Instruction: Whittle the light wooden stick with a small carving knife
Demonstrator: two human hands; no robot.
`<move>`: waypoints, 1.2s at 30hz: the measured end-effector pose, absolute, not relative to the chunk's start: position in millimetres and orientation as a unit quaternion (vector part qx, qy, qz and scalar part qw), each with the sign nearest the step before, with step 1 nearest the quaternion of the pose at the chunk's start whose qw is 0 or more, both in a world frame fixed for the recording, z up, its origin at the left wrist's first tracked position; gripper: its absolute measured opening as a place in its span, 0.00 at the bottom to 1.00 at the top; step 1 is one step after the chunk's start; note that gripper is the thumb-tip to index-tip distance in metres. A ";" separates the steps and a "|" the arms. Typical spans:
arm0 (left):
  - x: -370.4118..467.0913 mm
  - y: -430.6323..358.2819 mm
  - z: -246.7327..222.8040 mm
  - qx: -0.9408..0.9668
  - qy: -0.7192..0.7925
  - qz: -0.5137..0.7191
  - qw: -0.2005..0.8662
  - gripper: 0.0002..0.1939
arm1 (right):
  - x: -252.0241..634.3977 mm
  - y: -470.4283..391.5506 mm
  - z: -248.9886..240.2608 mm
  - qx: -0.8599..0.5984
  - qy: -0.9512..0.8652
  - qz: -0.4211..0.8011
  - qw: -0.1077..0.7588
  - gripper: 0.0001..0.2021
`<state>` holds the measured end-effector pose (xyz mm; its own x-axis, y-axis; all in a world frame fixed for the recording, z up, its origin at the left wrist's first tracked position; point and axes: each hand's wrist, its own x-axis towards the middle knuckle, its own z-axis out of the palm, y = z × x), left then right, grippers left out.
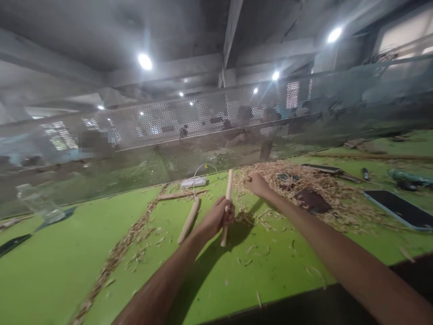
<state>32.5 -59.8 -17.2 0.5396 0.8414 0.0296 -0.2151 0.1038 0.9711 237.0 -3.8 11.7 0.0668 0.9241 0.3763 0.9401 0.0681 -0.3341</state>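
My left hand (221, 213) is wrapped round a pale wooden stick (230, 185), which stands tilted above the green table (209, 289), its ends showing above and below the fist. To the right, my right hand (256, 184) is closed at the edge of a heap of wood shavings (324, 185); what its fingers hold, if anything, is too small to make out. A second pale wooden piece (189, 220) lies left of my left hand, with a thin white cord (194, 183) at its upper end.
A phone (401, 208) lies at the right, a darker one (321, 168) behind the shavings. Brown cloth-like material (313, 200) lies among them. A clear bottle (40, 203) stands at the left. A perforated screen (189, 140) runs behind the table, with people beyond.
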 end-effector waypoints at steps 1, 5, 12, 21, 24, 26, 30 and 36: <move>32.6 -59.1 -18.1 0.557 0.289 0.384 0.677 0.09 | 234.0 -7.6 10.6 -0.667 -0.704 -0.015 0.243 0.17; 33.7 -58.0 -18.7 0.581 0.285 0.371 0.666 0.14 | 216.0 -24.8 10.8 -0.642 -0.742 -0.066 0.180 0.17; 45.2 -67.4 -11.2 0.554 0.231 0.390 0.698 0.18 | 184.2 -46.4 15.5 -0.655 -0.733 -0.099 0.156 0.14; 41.3 -68.5 -9.0 0.521 0.199 0.376 0.740 0.19 | 181.5 -50.6 17.2 -0.630 -0.754 -0.132 0.135 0.18; 36.2 -63.9 -10.5 0.521 0.202 0.364 0.745 0.17 | 179.5 -50.4 13.9 -0.623 -0.763 -0.113 0.127 0.18; 34.2 -61.7 -12.4 0.531 0.215 0.357 0.737 0.17 | 179.3 -48.1 12.1 -0.623 -0.765 -0.114 0.118 0.16; 36.3 -63.8 -15.0 0.549 0.229 0.352 0.723 0.16 | 186.0 -38.5 12.3 -0.654 -0.738 -0.127 0.105 0.16; 43.1 -71.5 -14.5 0.562 0.235 0.348 0.713 0.14 | 197.8 -30.1 12.9 -0.635 -0.760 -0.098 0.097 0.17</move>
<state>43.1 -71.5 -14.5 0.6483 0.7594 0.0557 -0.2324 0.1276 0.9642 197.8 -30.1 12.9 -0.1748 0.9464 0.2715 0.9843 0.1743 0.0264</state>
